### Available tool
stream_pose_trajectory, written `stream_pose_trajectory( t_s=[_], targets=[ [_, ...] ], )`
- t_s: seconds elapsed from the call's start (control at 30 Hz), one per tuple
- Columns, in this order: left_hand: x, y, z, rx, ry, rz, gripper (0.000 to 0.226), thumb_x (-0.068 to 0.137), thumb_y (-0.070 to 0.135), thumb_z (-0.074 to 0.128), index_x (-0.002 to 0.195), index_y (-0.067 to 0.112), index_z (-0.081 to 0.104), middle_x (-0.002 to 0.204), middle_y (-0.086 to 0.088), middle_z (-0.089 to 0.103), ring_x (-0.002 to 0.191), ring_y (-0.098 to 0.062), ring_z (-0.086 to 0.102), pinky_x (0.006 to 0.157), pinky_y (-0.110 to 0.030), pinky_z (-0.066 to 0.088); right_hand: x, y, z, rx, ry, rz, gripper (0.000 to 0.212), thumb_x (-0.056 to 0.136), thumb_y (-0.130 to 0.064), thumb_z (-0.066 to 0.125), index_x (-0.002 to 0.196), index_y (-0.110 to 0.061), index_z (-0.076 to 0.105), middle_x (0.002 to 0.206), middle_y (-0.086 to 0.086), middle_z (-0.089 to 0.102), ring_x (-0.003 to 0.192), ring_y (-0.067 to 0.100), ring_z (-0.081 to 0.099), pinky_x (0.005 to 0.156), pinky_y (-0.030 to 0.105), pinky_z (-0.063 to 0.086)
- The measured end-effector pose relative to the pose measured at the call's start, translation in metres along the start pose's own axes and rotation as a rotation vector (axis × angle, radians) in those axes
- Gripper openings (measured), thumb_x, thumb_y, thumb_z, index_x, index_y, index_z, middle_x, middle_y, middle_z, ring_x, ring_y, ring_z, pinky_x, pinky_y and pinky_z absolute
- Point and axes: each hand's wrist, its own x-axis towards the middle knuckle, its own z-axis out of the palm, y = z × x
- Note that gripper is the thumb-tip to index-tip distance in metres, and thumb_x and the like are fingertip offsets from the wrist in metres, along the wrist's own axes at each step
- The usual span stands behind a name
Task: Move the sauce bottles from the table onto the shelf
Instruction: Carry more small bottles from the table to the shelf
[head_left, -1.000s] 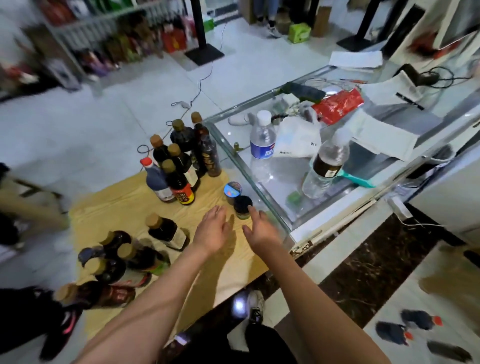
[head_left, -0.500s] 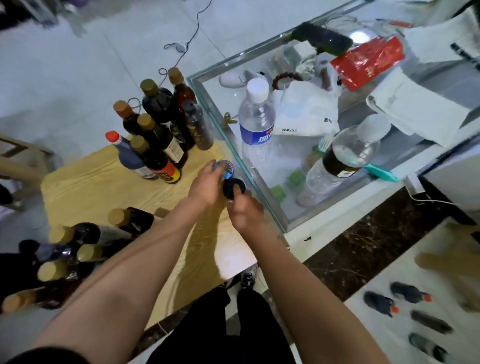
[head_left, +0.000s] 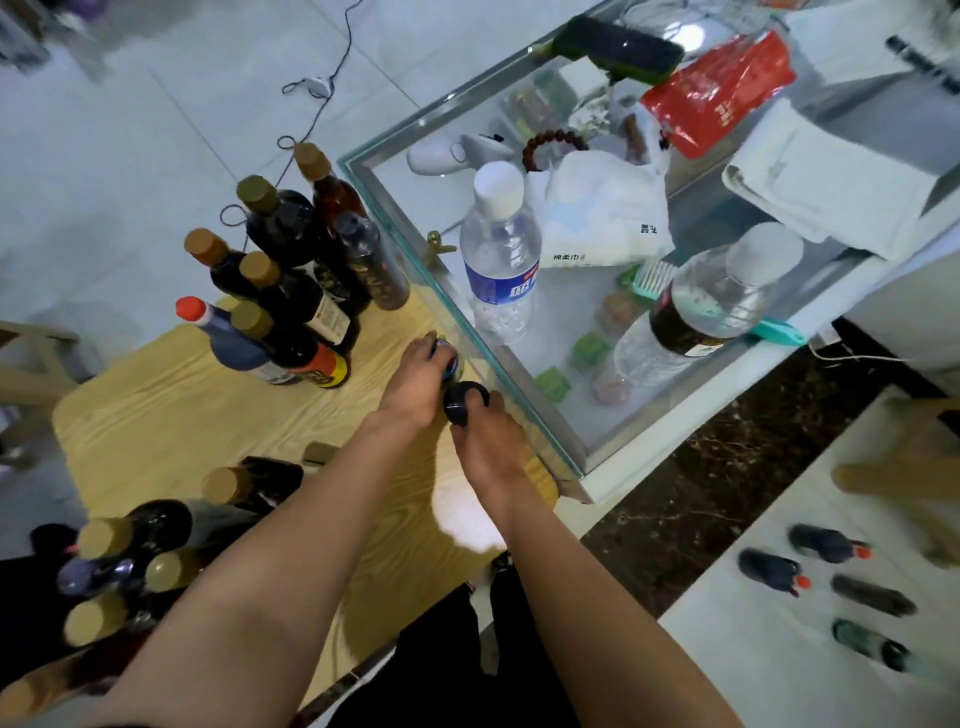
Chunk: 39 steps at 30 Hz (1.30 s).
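Note:
Two small jars stand at the right edge of the wooden table (head_left: 171, 421). My left hand (head_left: 415, 387) is closed around the blue-lidded jar (head_left: 451, 364). Just in front of it, my right hand (head_left: 488, 441) grips the black-lidded jar (head_left: 464, 402). Several dark sauce bottles (head_left: 291, 291) stand upright at the table's far side, one with a red cap (head_left: 192, 310). More dark bottles (head_left: 135, 551) lie or lean at the near left corner. A few small bottles (head_left: 826, 543) lie on a white surface (head_left: 779, 649) at lower right.
A glass counter (head_left: 395, 208) butts against the table's right edge, holding two water bottles (head_left: 498, 254), white cloths, a red packet (head_left: 717, 93) and a black brush. A cable (head_left: 311, 88) trails over the tiled floor beyond. Dark marble floor lies between counter and white surface.
Both hands went from hovering open over the table to closing on the two small jars. The view has tilted down and moved closer to the table.

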Motion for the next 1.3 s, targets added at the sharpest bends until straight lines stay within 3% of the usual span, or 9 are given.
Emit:
stream_pose_trajectory(
  t_s=[0.1, 0.17, 0.4, 0.53, 0.73, 0.9, 1.03, 1.17, 1.3],
  targets=[
    [-0.017, -0.003, 0.012, -0.123, 0.084, -0.070, 0.045, 0.086, 0.017, 0.064, 0.129, 0.014, 0.051, 0.146, -0.015, 0.036, 0.133, -0.035, 0.034, 0.105, -0.028, 0.029, -0.014, 0.007, 0.002, 0.054, 0.042, 0.058, 0.042, 0.095, -0.032, 0.059, 0.132, -0.013, 0.048, 0.133, 0.014, 0.050, 0.100, 0.037, 0.063, 0.075, 0.039, 0.050],
    [-0.028, -0.002, 0.016, -0.142, 0.158, -0.062, 0.047, 0.079, 0.010, 0.068, 0.124, 0.010, 0.055, 0.136, -0.016, 0.044, 0.120, -0.036, 0.042, 0.098, -0.033, 0.036, -0.026, 0.013, 0.005, 0.119, 0.074, 0.129, 0.046, 0.094, -0.035, 0.060, 0.134, -0.014, 0.049, 0.133, 0.012, 0.052, 0.104, 0.037, 0.063, 0.078, 0.040, 0.051],
    [-0.073, -0.004, 0.019, -0.315, 0.194, 0.006, 0.047, 0.073, 0.009, 0.077, 0.118, 0.009, 0.064, 0.119, -0.011, 0.056, 0.106, -0.029, 0.055, 0.088, -0.026, 0.039, -0.085, 0.032, 0.005, 0.353, 0.254, 0.333, 0.051, 0.076, -0.049, 0.077, 0.121, -0.027, 0.067, 0.113, 0.003, 0.072, 0.102, 0.027, 0.068, 0.081, 0.034, 0.055],
    [-0.107, 0.008, 0.011, -0.459, 0.065, 0.054, 0.052, 0.067, 0.015, 0.083, 0.116, 0.014, 0.067, 0.112, -0.003, 0.057, 0.098, -0.014, 0.053, 0.082, -0.017, 0.036, -0.131, 0.036, 0.000, 0.432, 0.361, 0.373, 0.051, 0.072, -0.046, 0.081, 0.115, -0.021, 0.070, 0.110, 0.001, 0.074, 0.100, 0.021, 0.068, 0.081, 0.029, 0.051],
    [-0.166, 0.043, -0.010, -0.677, -0.137, 0.200, 0.054, 0.059, 0.020, 0.087, 0.109, 0.027, 0.069, 0.110, 0.000, 0.064, 0.097, -0.014, 0.062, 0.079, -0.018, 0.047, -0.211, 0.046, -0.011, 0.640, 0.562, 0.420, 0.043, 0.068, -0.037, 0.085, 0.107, -0.026, 0.069, 0.101, -0.008, 0.073, 0.092, 0.008, 0.068, 0.083, 0.026, 0.055],
    [-0.212, 0.095, -0.029, -0.838, -0.297, 0.322, 0.055, 0.064, 0.006, 0.087, 0.114, 0.014, 0.066, 0.099, 0.004, 0.068, 0.081, 0.008, 0.063, 0.070, -0.007, 0.048, -0.293, 0.059, -0.036, 0.867, 0.800, 0.411, 0.035, 0.075, -0.005, 0.084, 0.106, -0.012, 0.069, 0.099, -0.007, 0.071, 0.085, -0.007, 0.064, 0.078, 0.011, 0.047],
    [-0.249, 0.155, -0.031, -0.909, -0.445, 0.463, 0.070, 0.069, -0.006, 0.081, 0.131, 0.009, 0.053, 0.114, -0.004, 0.065, 0.094, -0.002, 0.063, 0.082, -0.010, 0.048, -0.362, 0.073, -0.051, 0.874, 0.993, 0.449, 0.036, 0.076, -0.004, 0.081, 0.108, -0.017, 0.070, 0.102, -0.006, 0.073, 0.093, 0.000, 0.068, 0.086, 0.018, 0.052],
    [-0.298, 0.213, -0.029, -0.910, -0.592, 0.592, 0.093, 0.065, 0.007, 0.085, 0.143, 0.023, 0.037, 0.119, 0.000, 0.065, 0.105, -0.005, 0.063, 0.090, -0.020, 0.049, -0.437, 0.086, -0.064, 0.890, 1.175, 0.471, 0.035, 0.078, 0.002, 0.079, 0.107, -0.015, 0.070, 0.100, -0.009, 0.071, 0.088, -0.009, 0.065, 0.077, 0.013, 0.052],
    [-0.370, 0.276, -0.028, -0.915, -0.788, 0.721, 0.087, 0.065, 0.001, 0.084, 0.138, 0.019, 0.041, 0.122, -0.008, 0.066, 0.104, -0.012, 0.065, 0.085, -0.022, 0.053, -0.528, 0.100, -0.072, 0.877, 1.325, 0.475, 0.036, 0.078, 0.003, 0.078, 0.101, -0.024, 0.070, 0.102, -0.009, 0.072, 0.090, -0.006, 0.066, 0.076, 0.012, 0.050]
  ],
)
